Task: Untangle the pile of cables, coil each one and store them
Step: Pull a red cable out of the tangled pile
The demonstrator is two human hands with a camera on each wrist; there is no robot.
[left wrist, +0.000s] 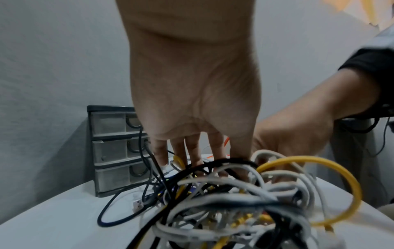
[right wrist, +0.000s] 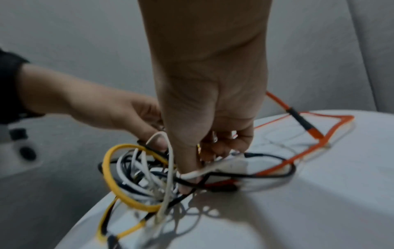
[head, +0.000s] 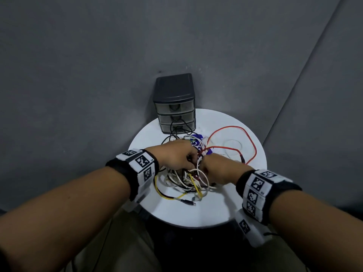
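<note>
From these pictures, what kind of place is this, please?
Probably a small home or office corner, not a workshop: a round white table against a plain grey wall, a small three-drawer plastic organiser, and what seems a chair castor on the floor.

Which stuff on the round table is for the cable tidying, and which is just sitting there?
For the job:
cable pile
orange cable
drawer unit
left hand
right hand

Just there:
purple patch under the cables
white table

Tangled pile of cables [head: 186, 179], white, black, yellow, at table centre, orange cable [head: 231, 138] looping toward 2 o'clock, small drawer unit [head: 174, 107] upright at 12 o'clock
</note>
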